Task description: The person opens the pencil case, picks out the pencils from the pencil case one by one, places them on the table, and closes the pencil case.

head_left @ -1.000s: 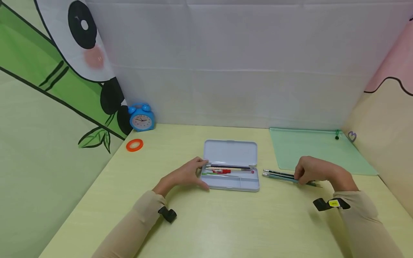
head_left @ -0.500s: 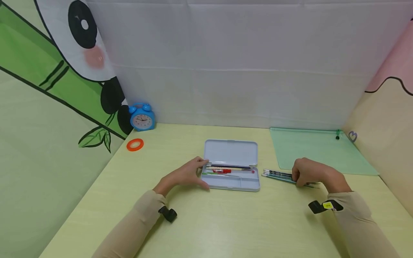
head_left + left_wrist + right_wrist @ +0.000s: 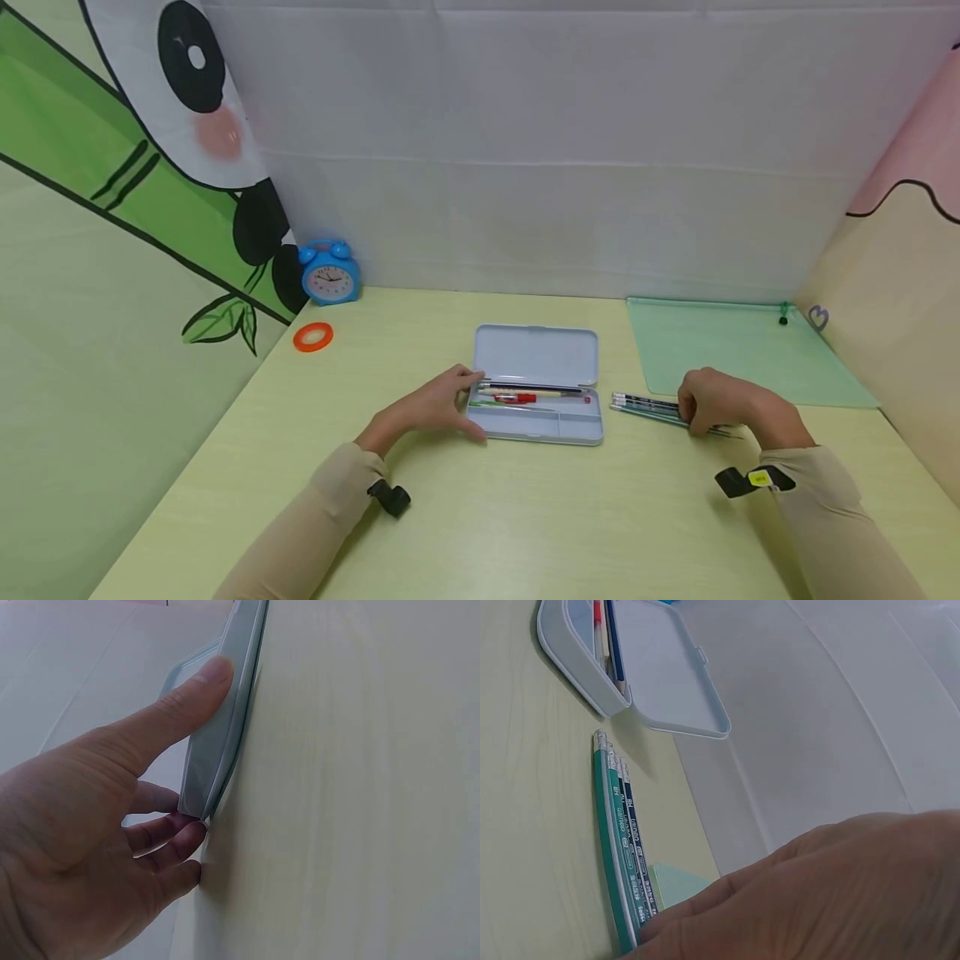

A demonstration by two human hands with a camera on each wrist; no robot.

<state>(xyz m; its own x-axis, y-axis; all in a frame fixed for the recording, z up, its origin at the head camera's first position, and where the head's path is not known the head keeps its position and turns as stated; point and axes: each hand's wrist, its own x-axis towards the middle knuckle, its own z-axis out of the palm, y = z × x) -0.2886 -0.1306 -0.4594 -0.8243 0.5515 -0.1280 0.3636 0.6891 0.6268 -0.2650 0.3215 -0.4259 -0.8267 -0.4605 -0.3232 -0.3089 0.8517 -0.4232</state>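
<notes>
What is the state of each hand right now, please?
Left hand: holding the open pencil case by its left end.
Right hand: fingers curled, holding the pencils.

Both forearms [image 3: 311,521] reach forward, left grip [image 3: 425,408] with thumb [image 3: 176,709] parted from bent fingers [image 3: 182,846], right grip [image 3: 735,402] curled downward.

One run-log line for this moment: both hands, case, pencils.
left hand: holds pencil case | right hand: grips pencils | lid: open | pencils: outside, right of case

Pencils [image 3: 647,408] lie right of the case [image 3: 536,356].
</notes>
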